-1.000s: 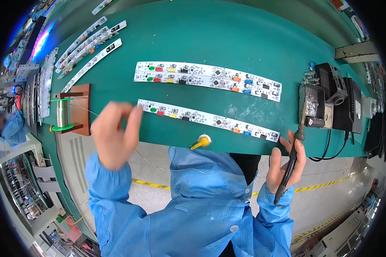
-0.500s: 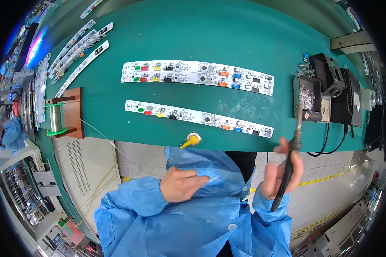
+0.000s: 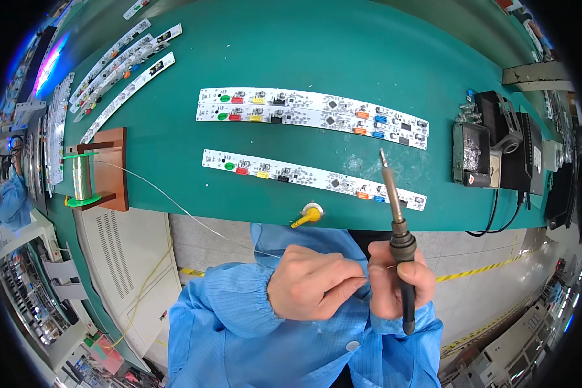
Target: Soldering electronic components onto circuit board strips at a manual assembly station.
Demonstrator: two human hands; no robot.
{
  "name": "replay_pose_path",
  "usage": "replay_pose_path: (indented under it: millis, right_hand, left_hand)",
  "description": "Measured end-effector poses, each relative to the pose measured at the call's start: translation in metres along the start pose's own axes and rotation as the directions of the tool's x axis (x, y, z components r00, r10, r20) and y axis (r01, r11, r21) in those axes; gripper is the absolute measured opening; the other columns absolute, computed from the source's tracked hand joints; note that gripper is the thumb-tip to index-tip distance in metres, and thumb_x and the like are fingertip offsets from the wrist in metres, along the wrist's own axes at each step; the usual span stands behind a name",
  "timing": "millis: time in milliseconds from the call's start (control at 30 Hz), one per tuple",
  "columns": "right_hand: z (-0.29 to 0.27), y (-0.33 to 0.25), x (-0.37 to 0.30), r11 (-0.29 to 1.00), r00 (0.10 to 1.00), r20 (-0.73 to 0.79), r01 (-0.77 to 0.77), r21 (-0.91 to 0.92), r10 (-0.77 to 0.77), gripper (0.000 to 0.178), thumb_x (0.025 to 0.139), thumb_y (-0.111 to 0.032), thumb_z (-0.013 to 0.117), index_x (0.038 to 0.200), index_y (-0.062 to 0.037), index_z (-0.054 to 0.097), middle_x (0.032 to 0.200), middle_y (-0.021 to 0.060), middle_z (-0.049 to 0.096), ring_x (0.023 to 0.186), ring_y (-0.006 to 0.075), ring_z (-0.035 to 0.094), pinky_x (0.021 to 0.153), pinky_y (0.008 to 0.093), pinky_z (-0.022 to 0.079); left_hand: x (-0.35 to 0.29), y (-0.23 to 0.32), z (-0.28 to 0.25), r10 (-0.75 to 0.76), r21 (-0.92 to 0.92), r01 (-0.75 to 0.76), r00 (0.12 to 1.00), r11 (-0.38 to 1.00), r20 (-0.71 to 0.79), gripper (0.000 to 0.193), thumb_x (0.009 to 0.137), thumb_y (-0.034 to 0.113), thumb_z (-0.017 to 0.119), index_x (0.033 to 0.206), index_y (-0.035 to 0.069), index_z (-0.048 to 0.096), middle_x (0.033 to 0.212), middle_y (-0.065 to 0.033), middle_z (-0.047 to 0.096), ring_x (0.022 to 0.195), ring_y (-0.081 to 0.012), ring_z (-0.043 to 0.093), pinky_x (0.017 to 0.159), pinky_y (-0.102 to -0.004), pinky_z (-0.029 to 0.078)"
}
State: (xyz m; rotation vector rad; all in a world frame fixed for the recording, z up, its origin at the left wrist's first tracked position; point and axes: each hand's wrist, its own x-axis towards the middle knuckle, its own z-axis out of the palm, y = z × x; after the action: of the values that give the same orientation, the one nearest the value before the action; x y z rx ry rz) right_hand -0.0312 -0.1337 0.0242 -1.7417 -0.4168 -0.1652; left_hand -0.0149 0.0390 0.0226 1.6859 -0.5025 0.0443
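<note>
The soldering iron [image 3: 399,234] extends from between the right fingers [image 3: 419,275].

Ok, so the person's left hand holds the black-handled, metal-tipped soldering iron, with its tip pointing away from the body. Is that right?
Wrong hand: the head view shows the person's right hand holding the black-handled, metal-tipped soldering iron; its tip does point away from the body.

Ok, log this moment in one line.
left hand: pinching thin wire from spool | right hand: holding soldering iron, tip pointing away from body | nearest circuit board: lying on green tabletop
</note>
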Motion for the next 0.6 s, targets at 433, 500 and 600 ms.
replay_pose_path:
  millis: [433,500,600]
  right_hand:
    - [-0.004,-0.024,0.026,0.833,0.977,-0.054,0.144,-0.535,-0.204,0.025,0.076,-0.018,0.07,0.099,-0.0107,0.064,0.076,0.0091,0.056,0.065,0.0232,0.053,0.076,0.0455,0.046]
    - [-0.001,-0.035,0.024,0.745,0.991,0.009,0.105,-0.659,-0.132,0.02,0.063,-0.01,0.069,0.083,-0.014,0.068,0.062,-0.0005,0.048,0.058,0.0164,0.045,0.08,0.0417,0.043]
    - [0.006,-0.04,0.028,0.699,0.989,0.068,0.142,-0.701,-0.133,0.013,0.067,-0.006,0.059,0.08,-0.0094,0.062,0.054,0.0008,0.045,0.05,0.0165,0.039,0.08,0.0448,0.04]
  left_hand:
    - [0.033,-0.031,-0.039,0.065,0.378,-0.027,0.994,0.925,-0.087,0.015,0.064,-0.007,0.066,0.071,0.002,0.056,0.102,-0.0158,0.067,0.051,-0.0176,0.062,0.045,-0.0266,0.046]
    - [0.037,-0.035,-0.037,0.061,0.372,-0.026,0.995,0.928,-0.082,0.015,0.063,-0.005,0.065,0.067,0.002,0.053,0.103,-0.0175,0.067,0.051,-0.0164,0.061,0.044,-0.026,0.046]
    - [0.037,-0.039,-0.035,0.053,0.356,-0.023,0.996,0.934,-0.073,0.017,0.063,-0.004,0.064,0.066,0.003,0.05,0.105,-0.0187,0.067,0.05,-0.016,0.061,0.043,-0.0262,0.045]
